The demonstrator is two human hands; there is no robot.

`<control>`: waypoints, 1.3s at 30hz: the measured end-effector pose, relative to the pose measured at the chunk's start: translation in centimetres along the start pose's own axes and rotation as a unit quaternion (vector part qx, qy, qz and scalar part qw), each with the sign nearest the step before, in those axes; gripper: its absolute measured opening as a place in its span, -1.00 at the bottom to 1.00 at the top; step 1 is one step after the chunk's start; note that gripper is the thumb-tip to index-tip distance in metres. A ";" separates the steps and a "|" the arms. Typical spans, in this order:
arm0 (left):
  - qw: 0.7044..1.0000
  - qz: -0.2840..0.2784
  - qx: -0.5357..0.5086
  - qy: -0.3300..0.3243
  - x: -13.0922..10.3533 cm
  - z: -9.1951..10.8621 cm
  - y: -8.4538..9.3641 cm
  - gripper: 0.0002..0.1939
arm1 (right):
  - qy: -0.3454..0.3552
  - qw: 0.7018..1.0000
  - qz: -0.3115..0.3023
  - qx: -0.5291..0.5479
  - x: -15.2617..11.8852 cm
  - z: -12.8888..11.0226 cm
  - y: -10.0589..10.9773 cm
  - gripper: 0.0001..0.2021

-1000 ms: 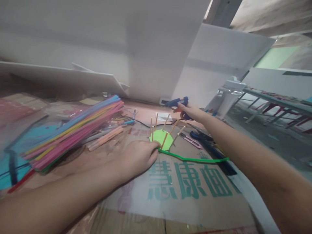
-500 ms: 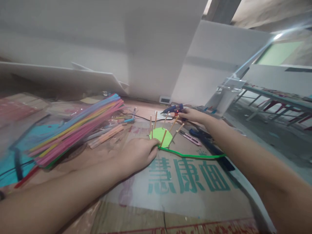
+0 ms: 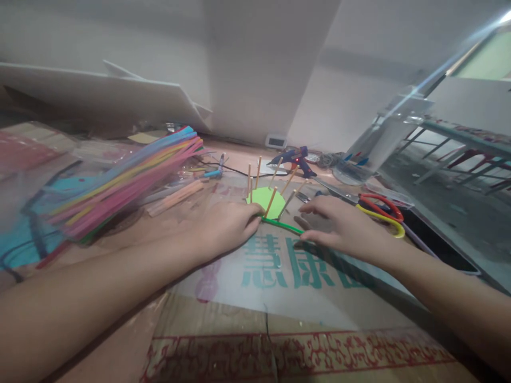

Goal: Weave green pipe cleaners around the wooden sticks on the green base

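A light green disc (image 3: 266, 199) lies on the cardboard, with several thin wooden sticks (image 3: 270, 202) standing around its edge. My left hand (image 3: 227, 226) reaches in from the left, its thumb and forefinger pinching one end of a green pipe cleaner (image 3: 282, 226) against the disc's near edge. To the right, my right hand (image 3: 339, 226) is open, thumb and fingers spread. Its thumb is beside or touching the pipe cleaner, which passes out of sight behind that hand. Behind the disc sits a blue glue gun (image 3: 294, 157) with a lit red light.
A bundle of coloured pipe cleaners (image 3: 131, 186) lies at left, with peach sticks (image 3: 178, 197) beside it. Scissors with red and yellow handles (image 3: 381, 213) and a dark-screened phone (image 3: 437, 239) are at right. A clear plastic container (image 3: 359, 159) stands farther back.
My right hand has left the glue gun and come nearer, down to the pipe cleaner. My left hand keeps its pinch at the disc. The camera view has shifted slightly.
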State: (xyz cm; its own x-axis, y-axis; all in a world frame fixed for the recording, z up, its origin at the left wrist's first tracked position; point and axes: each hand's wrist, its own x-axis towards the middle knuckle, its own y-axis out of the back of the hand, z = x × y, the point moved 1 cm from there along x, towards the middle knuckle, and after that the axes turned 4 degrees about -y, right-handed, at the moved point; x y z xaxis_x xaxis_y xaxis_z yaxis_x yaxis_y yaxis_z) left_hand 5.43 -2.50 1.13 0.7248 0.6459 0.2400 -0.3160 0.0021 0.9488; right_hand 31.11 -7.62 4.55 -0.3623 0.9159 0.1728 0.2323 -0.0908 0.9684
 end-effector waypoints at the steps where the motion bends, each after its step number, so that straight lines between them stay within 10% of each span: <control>1: 1.000 0.003 0.000 -0.003 0.0 -0.1 -0.1 -0.69 | 0.013 1.000 -0.014 -0.005 0.1 -0.4 -0.4 -0.55; 8: 1.000 0.010 -0.004 -0.012 -0.1 -0.3 -0.4 -0.71 | 0.033 0.999 -0.003 0.031 1.0 -0.7 -2.1 -0.87; 39: 1.000 -0.006 0.011 -0.004 -0.1 -0.5 -0.4 -0.68 | -0.100 0.986 0.082 0.104 3.3 0.6 -3.8 -0.71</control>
State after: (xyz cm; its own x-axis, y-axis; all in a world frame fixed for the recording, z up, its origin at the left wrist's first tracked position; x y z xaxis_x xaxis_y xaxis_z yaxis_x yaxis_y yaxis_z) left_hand 5.19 -2.14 0.58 0.7330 0.6405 0.2291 -0.2927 -0.0069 0.9562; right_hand 29.57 -4.01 1.37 -0.1239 0.9566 0.2639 0.4613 -0.1800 0.8688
